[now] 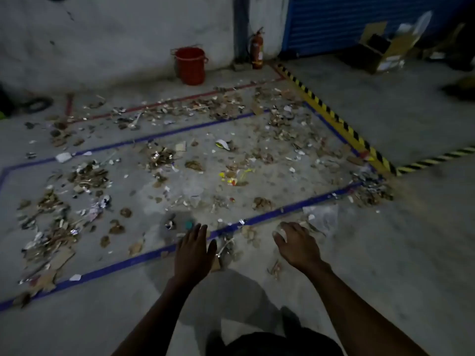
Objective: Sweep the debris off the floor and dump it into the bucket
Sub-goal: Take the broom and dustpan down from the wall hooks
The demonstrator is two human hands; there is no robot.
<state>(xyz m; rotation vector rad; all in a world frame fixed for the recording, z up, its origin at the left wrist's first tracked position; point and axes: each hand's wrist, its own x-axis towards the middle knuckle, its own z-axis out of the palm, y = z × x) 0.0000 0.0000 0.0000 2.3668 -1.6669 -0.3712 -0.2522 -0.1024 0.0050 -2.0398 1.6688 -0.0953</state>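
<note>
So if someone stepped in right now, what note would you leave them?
Left hand: open, fingers straight, holding nothing.
Right hand: open, fingers loosely bent, empty as far as I can tell.
Debris lies scattered across the floor, inside and around the blue tape lines.
Red bucket stands by the far wall.
No broom in view. Nothing swept yet; all sweeping and dumping remains.

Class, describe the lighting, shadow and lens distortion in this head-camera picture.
Head view: dim overall, corners darker; the blue tape lines bow from wide-angle distortion; a soft shadow lies on the floor beneath the arms; foil scraps glint; the far cardboard box is blurred.
</note>
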